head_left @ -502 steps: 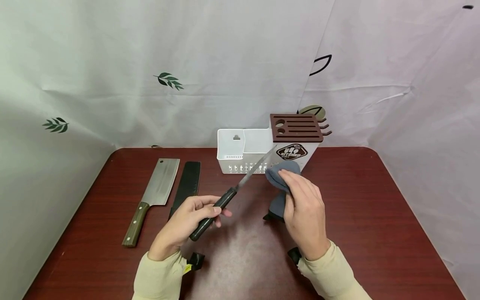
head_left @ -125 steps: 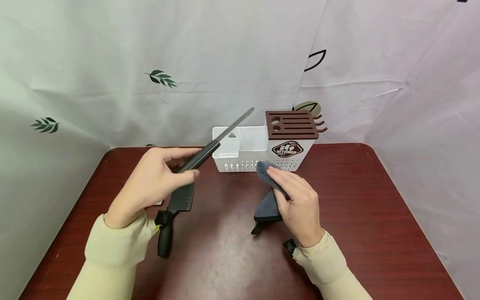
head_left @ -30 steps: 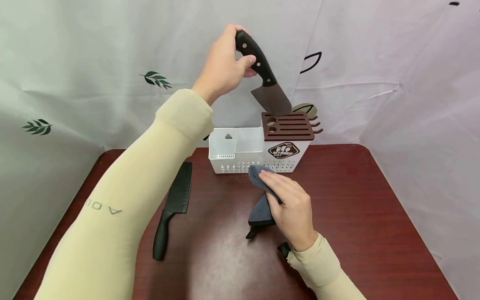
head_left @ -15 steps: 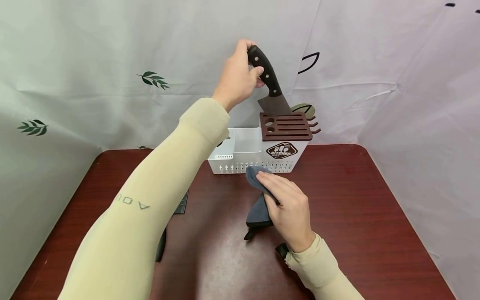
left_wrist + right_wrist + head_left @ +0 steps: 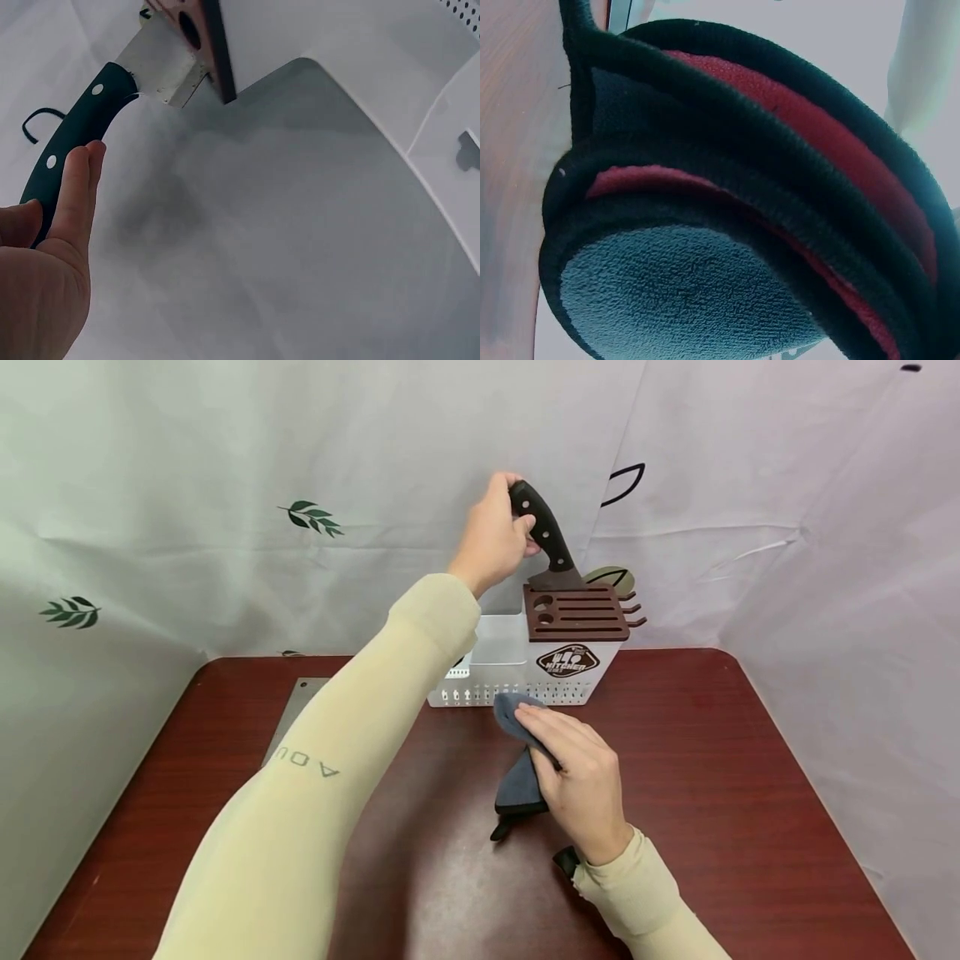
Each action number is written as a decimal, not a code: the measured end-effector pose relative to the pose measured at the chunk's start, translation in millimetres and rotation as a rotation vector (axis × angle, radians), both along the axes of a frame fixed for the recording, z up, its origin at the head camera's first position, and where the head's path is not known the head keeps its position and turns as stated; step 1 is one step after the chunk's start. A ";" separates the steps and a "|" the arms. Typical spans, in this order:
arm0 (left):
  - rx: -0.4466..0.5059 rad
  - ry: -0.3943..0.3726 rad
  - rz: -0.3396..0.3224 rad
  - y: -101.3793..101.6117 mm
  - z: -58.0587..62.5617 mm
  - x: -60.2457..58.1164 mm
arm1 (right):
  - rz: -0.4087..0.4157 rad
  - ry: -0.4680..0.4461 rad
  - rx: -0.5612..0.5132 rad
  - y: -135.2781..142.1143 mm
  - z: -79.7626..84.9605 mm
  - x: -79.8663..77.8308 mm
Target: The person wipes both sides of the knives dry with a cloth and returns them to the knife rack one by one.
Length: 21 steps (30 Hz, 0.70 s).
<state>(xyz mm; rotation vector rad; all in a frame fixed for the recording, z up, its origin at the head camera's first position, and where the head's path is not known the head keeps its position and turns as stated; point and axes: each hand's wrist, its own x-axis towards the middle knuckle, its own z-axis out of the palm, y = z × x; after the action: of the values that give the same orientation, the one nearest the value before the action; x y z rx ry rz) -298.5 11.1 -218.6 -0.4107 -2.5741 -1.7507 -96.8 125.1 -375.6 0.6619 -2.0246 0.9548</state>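
Note:
At the back of the table, my left hand grips a kitchen knife by its black riveted handle. The handle leans up and left, while most of the blade is down in the rear slot of the brown slotted top on a white knife holder. In the left wrist view, a short length of blade shows above the slots. My right hand holds a folded grey cloth with black edging in front of the holder. Red lining shows between its folds in the right wrist view.
A metal cleaver blade lies at the table's left, partly covered by my left sleeve. Hooks stick out from the holder's right side. White curtains stand behind and beside the red-brown table.
Long before, my left hand held the knife over the table beside the cloth. Over the last second it has lowered the blade deeper into the rear slot. The right hand stays nearly still.

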 end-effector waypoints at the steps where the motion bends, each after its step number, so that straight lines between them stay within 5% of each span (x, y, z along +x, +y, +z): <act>1: 0.005 -0.007 -0.001 0.4 -1.7 -0.4 | 0.002 0.001 -0.001 -0.2 0.0 0.0; 21: 0.041 -0.084 -0.007 3.5 -25.6 0.5 | 0.003 -0.005 0.001 0.7 0.2 1.0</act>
<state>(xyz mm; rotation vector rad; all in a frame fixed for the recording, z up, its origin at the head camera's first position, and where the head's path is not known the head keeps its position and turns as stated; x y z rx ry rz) -298.0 14.7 -244.2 -0.3525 -2.5903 -1.8584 -95.8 125.8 -375.4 0.6642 -2.0295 0.9580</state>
